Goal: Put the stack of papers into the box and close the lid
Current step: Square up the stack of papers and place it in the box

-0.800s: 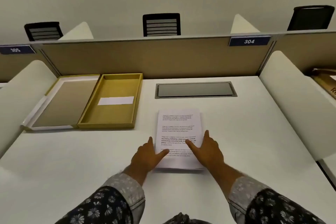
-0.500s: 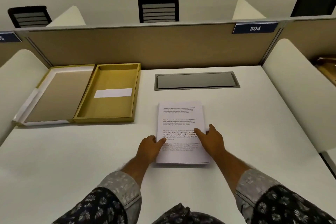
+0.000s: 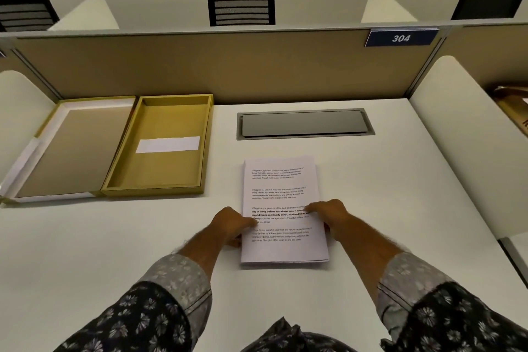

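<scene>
A stack of printed white papers (image 3: 281, 194) lies flat on the white desk in front of me. My left hand (image 3: 231, 223) grips its left edge, thumb on top and fingers curled under. My right hand (image 3: 328, 216) grips the right edge the same way. The open yellow box (image 3: 160, 148) sits at the back left, with a white slip on its floor. Its lid (image 3: 71, 151) lies open flat to the left of it, brown inner face up.
A grey cable hatch (image 3: 304, 124) is set into the desk behind the papers. A tan partition (image 3: 228, 66) closes the back, with white side dividers (image 3: 463, 134) left and right. Chairs stand beyond the partition.
Both hands went from lying flat with spread fingers on the papers' lower part to curling around the stack's left and right edges. The stack has stayed on the desk.
</scene>
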### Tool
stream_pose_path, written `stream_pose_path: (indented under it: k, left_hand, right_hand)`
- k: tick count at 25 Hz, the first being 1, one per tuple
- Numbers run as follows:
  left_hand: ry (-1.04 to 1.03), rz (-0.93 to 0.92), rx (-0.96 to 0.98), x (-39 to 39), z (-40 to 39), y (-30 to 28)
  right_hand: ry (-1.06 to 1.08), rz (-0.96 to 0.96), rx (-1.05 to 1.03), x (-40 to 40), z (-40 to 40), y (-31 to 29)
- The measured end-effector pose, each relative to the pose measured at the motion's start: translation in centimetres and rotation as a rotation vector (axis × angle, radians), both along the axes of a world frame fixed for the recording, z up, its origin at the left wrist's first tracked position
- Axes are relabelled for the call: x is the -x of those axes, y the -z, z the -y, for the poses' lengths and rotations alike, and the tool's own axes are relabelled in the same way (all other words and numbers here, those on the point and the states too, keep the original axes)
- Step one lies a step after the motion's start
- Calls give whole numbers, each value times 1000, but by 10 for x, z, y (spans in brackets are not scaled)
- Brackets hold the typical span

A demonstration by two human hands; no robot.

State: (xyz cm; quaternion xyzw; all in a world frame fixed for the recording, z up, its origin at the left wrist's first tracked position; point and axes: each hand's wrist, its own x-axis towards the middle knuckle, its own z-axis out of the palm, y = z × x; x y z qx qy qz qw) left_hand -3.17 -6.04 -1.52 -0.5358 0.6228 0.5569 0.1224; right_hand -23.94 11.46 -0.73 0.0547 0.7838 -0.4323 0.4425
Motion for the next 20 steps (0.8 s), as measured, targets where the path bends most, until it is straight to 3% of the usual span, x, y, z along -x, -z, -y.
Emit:
stream_pose_path:
  k: [4, 6, 14, 20]
  left_hand:
    - [149, 54, 85, 1, 3, 5]
    - [177, 82, 83, 4, 8, 7]
    - [208, 137, 90, 10, 12, 11]
    - [183, 110, 111, 8, 11, 14]
  right_hand:
    - [-108, -194, -187, -23, 11, 5]
    - [-74, -212, -145, -28, 14, 5]
    - [-113, -129, 19, -17, 14, -5]
    - [-129, 99, 173, -15, 1, -2]
